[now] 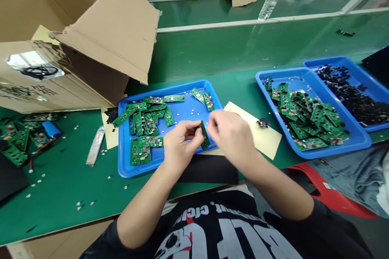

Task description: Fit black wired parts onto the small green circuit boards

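The person's left hand (pixel 181 142) has its grip closed on a small green circuit board (pixel 205 135). Thumb and fingers pinch its left edge, so the board stands nearly on end, tilted a little. The right hand (pixel 233 134) comes in from the other side with its fingertips (pixel 213 124) bunched at the board's upper end. That hand is blurred, and I cannot tell whether its grip is on the board or only touching it. Under the grip is the near right part of a blue tray (pixel 119 145). More boards (pixel 145 122) lie flat in loose rows to the left of the grip and beyond it, with a few white specks among them. Just below the grip, toward the person, a black mat (pixel 209 172) lies on the green table (pixel 212 44). Right of the grip, partly under the right hand, is a pale yellow sheet (pixel 269 141) with a small black part (pixel 263 123) on it. Further right is a second blue tray (pixel 334 150) heaped with green boards (pixel 306 118). A third tray (pixel 330 60) touching it is full of small black pieces (pixel 355 98). Well to the left of the grip, an open cardboard box (pixel 91 28) lies tipped on its side. In front of it, a blue battery cell (pixel 51 128) lies among a few loose boards (pixel 14 145).
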`<state>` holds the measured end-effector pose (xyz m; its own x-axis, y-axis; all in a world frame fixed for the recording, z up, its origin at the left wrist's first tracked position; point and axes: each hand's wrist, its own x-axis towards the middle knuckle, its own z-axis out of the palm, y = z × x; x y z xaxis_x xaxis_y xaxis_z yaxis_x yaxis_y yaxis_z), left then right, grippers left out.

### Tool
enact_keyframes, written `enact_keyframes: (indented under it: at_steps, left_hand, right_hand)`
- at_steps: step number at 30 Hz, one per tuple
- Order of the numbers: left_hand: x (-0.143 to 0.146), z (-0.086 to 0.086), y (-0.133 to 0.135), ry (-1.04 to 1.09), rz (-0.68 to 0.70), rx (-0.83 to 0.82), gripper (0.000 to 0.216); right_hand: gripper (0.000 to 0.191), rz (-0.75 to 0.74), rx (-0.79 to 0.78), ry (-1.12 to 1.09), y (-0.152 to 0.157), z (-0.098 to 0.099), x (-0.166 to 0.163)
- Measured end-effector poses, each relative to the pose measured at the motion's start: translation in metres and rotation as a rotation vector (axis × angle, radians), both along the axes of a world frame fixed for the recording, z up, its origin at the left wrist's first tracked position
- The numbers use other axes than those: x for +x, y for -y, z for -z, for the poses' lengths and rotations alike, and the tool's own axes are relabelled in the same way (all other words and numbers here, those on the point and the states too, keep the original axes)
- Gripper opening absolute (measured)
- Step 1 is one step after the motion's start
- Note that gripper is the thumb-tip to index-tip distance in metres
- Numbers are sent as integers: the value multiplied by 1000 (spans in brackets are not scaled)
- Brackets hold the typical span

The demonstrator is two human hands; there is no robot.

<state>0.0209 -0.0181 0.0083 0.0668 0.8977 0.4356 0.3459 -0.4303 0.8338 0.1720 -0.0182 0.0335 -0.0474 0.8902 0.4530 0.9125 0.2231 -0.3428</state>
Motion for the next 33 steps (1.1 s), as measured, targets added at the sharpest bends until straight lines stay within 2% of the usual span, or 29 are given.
enact_keyframes:
  at_steps: [3,4,6,8,10,13,16,18,21,24,26,28,31,33]
  left_hand:
    - [1,-1,-2,122,12,-117,10]
    - [1,-1,-3,170,34,-168,12]
    - [3,1,-7,234,77,-251,17]
    - [3,4,-10,210,83,-269,20]
    - [3,8,-13,105,46,-206,19]
    - [3,10,-18,-90,24,4,13]
    - [11,3,-21,-207,108,235,6]
    - [24,-6,-22,-228,194,330,7]
    - [57,-18,-21,-195,362,339,7]
    - [109,-21,-23,-94,512,166,6]
    - [150,-14,-27,-19,556,-34,8]
    - [190,-3,-33,-16,526,-170,9]
    - [238,17,-38,-72,566,-204,9]
    - [258,27,-38,-127,615,-204,6]
  right_hand:
    - [12,229,35,-139,-8,-5,29]
    - [8,245,23,-228,-8,-7,38]
    - [5,207,-44,-395,0,-12,50]
    - [7,107,-145,-525,17,-15,54]
    - [9,15,-240,-641,39,-16,56]
    - [9,-57,-288,-821,71,-15,65]
    - [8,-11,-249,-964,99,-10,85]
    - [10,67,-209,-1033,113,-6,100]
    - [15,186,-174,-1105,128,2,120]
    - [22,267,-159,-1143,137,9,132]
    - [25,302,-144,-1162,139,13,136]
    - [26,323,-125,-1182,140,17,137]
    - [25,329,-86,-1216,141,23,139]
    - [23,337,-53,-1235,143,26,141]
